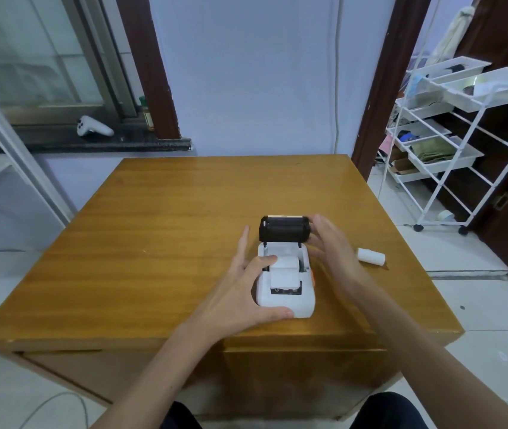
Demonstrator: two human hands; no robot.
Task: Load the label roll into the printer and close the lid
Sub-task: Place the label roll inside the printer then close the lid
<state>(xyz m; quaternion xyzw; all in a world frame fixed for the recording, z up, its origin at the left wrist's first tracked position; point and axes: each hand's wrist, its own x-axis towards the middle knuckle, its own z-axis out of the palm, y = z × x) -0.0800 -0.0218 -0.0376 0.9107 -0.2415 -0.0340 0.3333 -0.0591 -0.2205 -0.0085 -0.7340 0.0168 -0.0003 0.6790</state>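
Wooden table (169, 227), printer (286, 300), perhaps tiled floor (479, 305)

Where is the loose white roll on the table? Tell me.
In the head view the loose white roll lies on its side near the right edge of the wooden table, right of the printer and just past the right hand, touching neither.

Soft, even indoor light leaves a mild sheen on the wooden table (184, 212). Wide-angle distortion bends the edges, and the window (29, 57) looks blurred.
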